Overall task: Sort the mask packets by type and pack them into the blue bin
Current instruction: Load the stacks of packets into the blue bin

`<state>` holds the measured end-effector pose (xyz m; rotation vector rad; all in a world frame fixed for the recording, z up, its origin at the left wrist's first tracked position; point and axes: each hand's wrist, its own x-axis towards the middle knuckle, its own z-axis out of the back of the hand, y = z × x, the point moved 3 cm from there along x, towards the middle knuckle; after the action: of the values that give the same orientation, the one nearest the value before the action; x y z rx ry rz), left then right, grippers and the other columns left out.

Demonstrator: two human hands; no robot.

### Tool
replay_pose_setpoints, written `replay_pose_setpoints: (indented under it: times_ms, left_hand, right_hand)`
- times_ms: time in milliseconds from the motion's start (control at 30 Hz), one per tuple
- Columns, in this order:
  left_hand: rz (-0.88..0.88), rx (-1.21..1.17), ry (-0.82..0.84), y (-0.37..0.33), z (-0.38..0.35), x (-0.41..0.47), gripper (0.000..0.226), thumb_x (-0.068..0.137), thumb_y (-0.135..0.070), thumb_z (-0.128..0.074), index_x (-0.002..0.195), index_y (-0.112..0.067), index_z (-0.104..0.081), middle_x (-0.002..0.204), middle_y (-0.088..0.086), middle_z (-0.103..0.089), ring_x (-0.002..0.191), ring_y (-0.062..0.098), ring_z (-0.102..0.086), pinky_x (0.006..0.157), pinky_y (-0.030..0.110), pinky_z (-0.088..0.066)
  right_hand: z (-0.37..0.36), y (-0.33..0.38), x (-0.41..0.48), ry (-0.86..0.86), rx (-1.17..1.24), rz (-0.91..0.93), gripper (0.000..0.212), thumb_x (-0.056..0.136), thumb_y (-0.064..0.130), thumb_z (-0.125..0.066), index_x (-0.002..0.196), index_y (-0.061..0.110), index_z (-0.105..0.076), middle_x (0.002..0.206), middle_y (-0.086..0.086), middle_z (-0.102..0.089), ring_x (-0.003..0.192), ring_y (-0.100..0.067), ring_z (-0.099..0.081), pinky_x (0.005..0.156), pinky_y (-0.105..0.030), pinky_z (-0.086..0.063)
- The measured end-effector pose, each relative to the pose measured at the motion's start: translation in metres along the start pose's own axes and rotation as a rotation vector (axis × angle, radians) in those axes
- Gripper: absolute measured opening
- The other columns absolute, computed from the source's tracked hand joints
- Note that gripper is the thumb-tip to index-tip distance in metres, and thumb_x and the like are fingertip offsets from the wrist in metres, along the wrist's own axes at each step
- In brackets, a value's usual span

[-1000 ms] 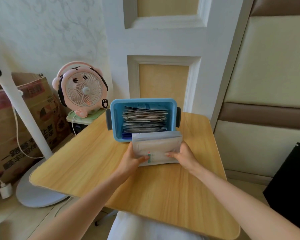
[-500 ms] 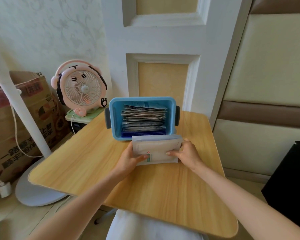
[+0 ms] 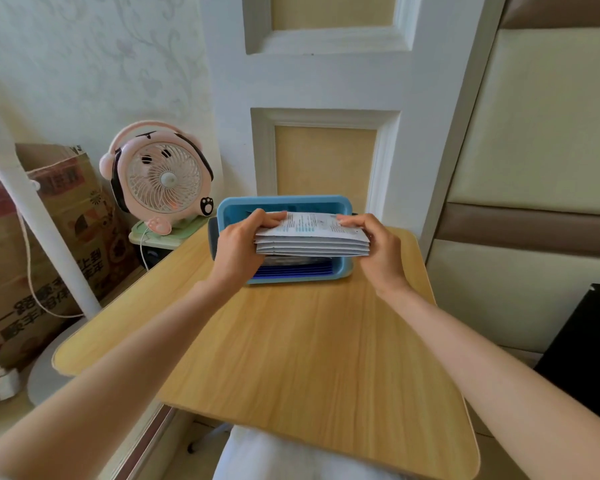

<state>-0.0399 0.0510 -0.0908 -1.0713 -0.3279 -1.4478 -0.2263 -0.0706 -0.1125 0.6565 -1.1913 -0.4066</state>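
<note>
The left hand [image 3: 238, 249] and right hand [image 3: 378, 251] gripped the two short ends of a stack of white mask packets [image 3: 312, 239], holding it level above the open blue bin [image 3: 284, 202]. Dark blue packets [image 3: 291, 270] showed inside the bin beneath the stack. The bin stood at the far edge of the wooden tabletop [image 3: 291, 358]. A pink desk fan [image 3: 160, 178] sat off to the left, beside a cardboard box [image 3: 45, 244] and a white pole [image 3: 42, 237].

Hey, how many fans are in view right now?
1. A pink desk fan stands on a green stand to the left of the blue bin, beyond the wooden table's far-left edge. More could be hidden outside the frame.
</note>
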Motion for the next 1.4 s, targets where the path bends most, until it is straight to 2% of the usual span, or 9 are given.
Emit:
replay_pose_setpoints:
  times_ms: [400,567,733,867,1000,1100,1233,1333,1400]
  left_hand:
    - [0.067,-0.004,0.165,0.039,-0.023,0.021,0.054,0.072,0.021,-0.054,0.120,-0.005,-0.053,0.133,0.003,-0.055,0.122,0.016,-0.052,0.104,0.029,-0.042]
    - [0.119,0.022,0.155,0.047,-0.021,0.023,0.061,0.073,0.021,-0.054,0.128,-0.007,-0.050,0.134,0.004,-0.054,0.123,0.017,-0.050,0.105,0.029,-0.041]
    - [0.043,0.086,0.131,0.046,-0.019,0.011,0.068,0.073,0.021,-0.053,0.136,-0.006,-0.044,0.132,0.006,-0.052,0.121,0.016,-0.049,0.102,0.023,-0.039]
    - [-0.083,0.035,0.121,0.040,-0.020,-0.002,0.049,0.072,0.021,-0.056,0.117,0.001,-0.051,0.138,0.010,-0.048,0.124,0.018,-0.046,0.100,0.023,-0.041]
    - [-0.120,-0.138,0.041,0.026,-0.025,-0.012,0.034,0.077,0.011,-0.062,0.107,-0.002,-0.054,0.132,0.007,-0.053,0.121,0.011,-0.048,0.098,0.015,-0.042]
    - [-0.105,-0.239,0.000,0.009,-0.029,-0.006,0.037,0.078,0.010,-0.062,0.109,-0.010,-0.054,0.125,0.003,-0.058,0.116,0.014,-0.055,0.096,0.019,-0.046]
    - [-0.080,-0.221,-0.006,-0.012,-0.033,0.009,0.039,0.084,0.004,-0.058,0.120,-0.009,-0.053,0.121,0.002,-0.061,0.109,0.011,-0.058,0.092,0.024,-0.049]
    - [0.148,-0.232,0.007,-0.004,-0.045,0.011,0.046,0.089,-0.025,-0.058,0.131,-0.017,-0.041,0.122,-0.001,-0.054,0.107,0.009,-0.054,0.091,0.025,-0.045]
    - [0.265,-0.031,0.001,0.016,-0.053,0.013,0.061,0.088,-0.052,-0.049,0.134,-0.014,-0.038,0.129,0.002,-0.049,0.119,0.014,-0.044,0.102,0.029,-0.033]
  right_hand:
    - [-0.018,-0.026,0.026,0.109,-0.211,0.024,0.043,0.076,-0.014,-0.063,0.115,0.005,-0.062,0.126,-0.009,-0.060,0.115,-0.013,-0.053,0.091,-0.008,-0.044]
    - [-0.029,-0.030,0.035,0.216,-0.245,-0.030,0.060,0.073,-0.022,-0.052,0.125,0.009,-0.057,0.134,-0.008,-0.054,0.126,-0.020,-0.047,0.102,-0.024,-0.043]
    - [-0.028,-0.034,0.028,0.206,-0.286,0.101,0.066,0.068,-0.023,-0.057,0.126,0.009,-0.056,0.135,-0.008,-0.053,0.128,-0.022,-0.046,0.104,-0.032,-0.045]
    - [-0.023,-0.036,0.011,0.165,-0.302,0.195,0.061,0.072,-0.016,-0.067,0.125,0.011,-0.058,0.134,-0.011,-0.054,0.128,-0.024,-0.047,0.102,-0.034,-0.046]
    - [-0.013,-0.017,-0.014,0.067,-0.071,0.178,0.043,0.077,-0.010,-0.065,0.117,0.006,-0.064,0.128,-0.012,-0.058,0.124,-0.020,-0.050,0.101,-0.022,-0.044]
    - [-0.005,-0.008,-0.016,0.005,0.211,-0.005,0.029,0.081,-0.004,-0.062,0.109,0.002,-0.066,0.117,-0.011,-0.065,0.116,-0.019,-0.058,0.097,-0.025,-0.048]
    - [0.006,-0.006,-0.013,-0.186,0.512,-0.269,0.033,0.080,-0.015,-0.059,0.089,0.013,-0.075,0.091,0.002,-0.074,0.097,-0.020,-0.067,0.080,-0.031,-0.057]
    - [0.013,-0.007,-0.014,-0.293,0.590,-0.360,0.022,0.082,-0.011,-0.059,0.085,0.008,-0.071,0.084,-0.005,-0.072,0.090,-0.034,-0.068,0.080,-0.039,-0.058]
    - [0.016,-0.011,-0.016,-0.347,0.649,-0.420,0.012,0.083,-0.005,-0.061,0.092,0.001,-0.066,0.096,-0.020,-0.070,0.089,-0.039,-0.069,0.083,-0.044,-0.056]
